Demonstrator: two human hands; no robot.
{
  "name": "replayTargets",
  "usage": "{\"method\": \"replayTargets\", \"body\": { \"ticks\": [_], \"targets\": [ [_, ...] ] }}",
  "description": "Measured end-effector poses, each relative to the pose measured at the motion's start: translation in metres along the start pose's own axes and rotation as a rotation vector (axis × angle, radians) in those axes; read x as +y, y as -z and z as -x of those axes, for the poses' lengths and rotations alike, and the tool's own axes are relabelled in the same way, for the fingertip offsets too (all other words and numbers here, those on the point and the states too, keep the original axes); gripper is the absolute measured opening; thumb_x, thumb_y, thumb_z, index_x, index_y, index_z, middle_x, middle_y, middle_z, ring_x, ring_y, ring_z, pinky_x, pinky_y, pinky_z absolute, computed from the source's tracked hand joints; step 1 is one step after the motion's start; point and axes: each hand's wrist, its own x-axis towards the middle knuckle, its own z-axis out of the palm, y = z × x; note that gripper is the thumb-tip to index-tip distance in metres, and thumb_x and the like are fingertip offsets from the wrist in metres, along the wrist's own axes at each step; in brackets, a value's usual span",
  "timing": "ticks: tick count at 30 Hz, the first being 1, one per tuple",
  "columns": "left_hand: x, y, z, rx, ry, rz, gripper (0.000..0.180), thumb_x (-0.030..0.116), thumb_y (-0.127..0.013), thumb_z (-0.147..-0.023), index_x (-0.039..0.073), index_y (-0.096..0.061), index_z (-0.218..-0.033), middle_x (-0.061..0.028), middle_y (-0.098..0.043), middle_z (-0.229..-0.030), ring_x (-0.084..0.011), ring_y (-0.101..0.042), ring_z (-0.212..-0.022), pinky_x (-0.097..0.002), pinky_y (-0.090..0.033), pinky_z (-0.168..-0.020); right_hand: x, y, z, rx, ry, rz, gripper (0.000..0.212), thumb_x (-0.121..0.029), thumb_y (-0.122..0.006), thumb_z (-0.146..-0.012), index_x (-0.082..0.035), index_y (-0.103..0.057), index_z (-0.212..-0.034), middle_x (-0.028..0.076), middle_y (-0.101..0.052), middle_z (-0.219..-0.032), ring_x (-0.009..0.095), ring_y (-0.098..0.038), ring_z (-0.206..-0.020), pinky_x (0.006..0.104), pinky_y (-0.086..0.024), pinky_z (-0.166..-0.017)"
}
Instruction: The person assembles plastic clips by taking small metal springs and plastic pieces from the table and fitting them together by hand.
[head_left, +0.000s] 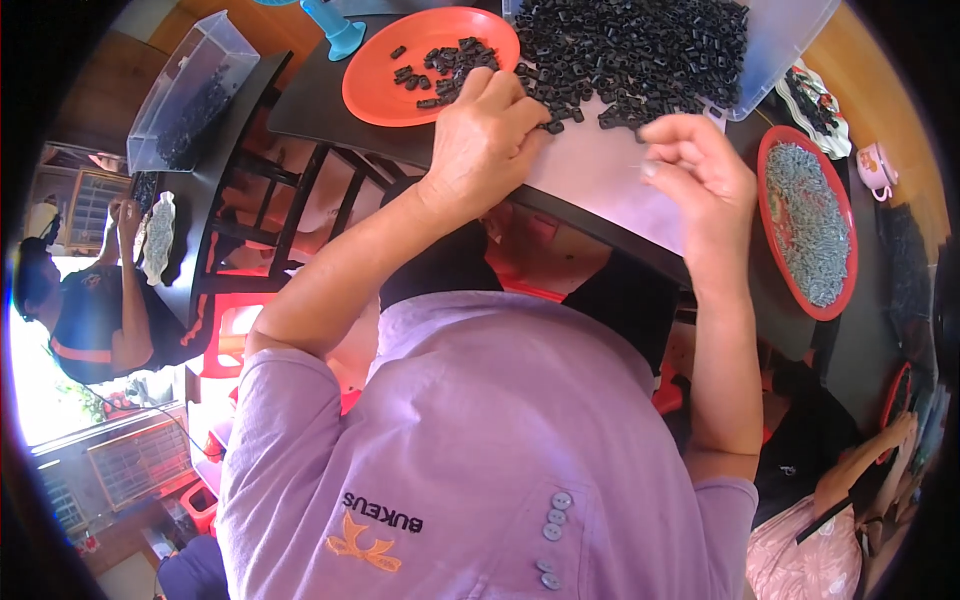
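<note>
Small black parts (640, 55): heaped just beyond both hands. Left hand (485, 135) curled, fingertips among them (grip unclear); right hand (700, 165) pinched, contents hidden

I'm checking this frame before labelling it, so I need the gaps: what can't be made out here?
Head view only:
- Left hand: fingertips curl among the small black parts; any grip is hidden.
- Right hand: fingers pinched, anything between them too small to tell.
- Clear tray: far side cut off by the top edge.
- Grey pieces on the red plate: too small and blurred to tell their shape.
</note>
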Motion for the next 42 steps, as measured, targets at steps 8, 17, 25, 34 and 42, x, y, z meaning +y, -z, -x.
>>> {"method": "replayTargets", "body": {
  "ticks": [8,17,25,34,42],
  "targets": [
    [-0.008,-0.014,-0.015,-0.098,-0.263,-0.157,0.013,0.010,-0.067,-0.064,0.006,-0.066,-0.076,-0.0083,-0.054,-0.085,-0.0276,-0.053,-0.087,-0.0369,-0.049,-0.069,0.026,-0.005,-0.012,0.080,-0.032,0.155,0.020,0.005,-0.062,-0.078,-0.001,-0.066,-0.096,0.000,-0.064,-0.078,0.005,-0.057,-0.074,0.0213,-0.046,-0.068],
    [0.002,-0.018,-0.011,-0.163,-0.333,-0.028,0.015,0.008,-0.063,-0.068,0.006,-0.065,-0.083,-0.0069,-0.052,-0.084,-0.0261,-0.053,-0.082,-0.0365,-0.049,-0.068,0.024,-0.007,-0.009,0.139,-0.053,0.025,0.021,0.008,-0.063,-0.078,-0.001,-0.067,-0.096,0.001,-0.066,-0.083,0.007,-0.059,-0.076,0.0221,-0.048,-0.069],
    [0.017,-0.022,-0.013,-0.149,-0.181,0.116,0.013,0.005,-0.064,-0.076,0.004,-0.064,-0.089,-0.0086,-0.056,-0.085,-0.0286,-0.056,-0.084,-0.0382,-0.049,-0.069,0.017,-0.010,-0.007,0.123,-0.055,-0.057,0.021,0.008,-0.061,-0.078,0.001,-0.066,-0.097,0.004,-0.066,-0.084,0.008,-0.061,-0.075,0.0228,-0.050,-0.070],
    [0.042,-0.018,-0.012,-0.204,0.277,0.653,0.010,0.002,-0.062,-0.087,-0.001,-0.066,-0.096,-0.0082,-0.060,-0.082,-0.0189,-0.058,-0.080,-0.0315,-0.047,-0.071,0.005,-0.011,-0.007,0.048,-0.107,-0.125,0.023,0.008,-0.059,-0.079,0.001,-0.065,-0.100,0.005,-0.066,-0.080,0.009,-0.060,-0.074,0.0227,-0.048,-0.068],
    [0.058,-0.009,-0.013,-0.181,0.742,1.017,0.011,0.006,-0.061,-0.091,0.000,-0.069,-0.096,-0.0037,-0.065,-0.082,-0.0110,-0.058,-0.071,-0.0240,-0.046,-0.064,-0.001,-0.011,-0.005,0.018,-0.024,0.035,0.019,0.006,-0.064,-0.082,0.000,-0.064,-0.100,0.003,-0.066,-0.084,0.009,-0.060,-0.075,0.0241,-0.049,-0.069]
  ]
}}
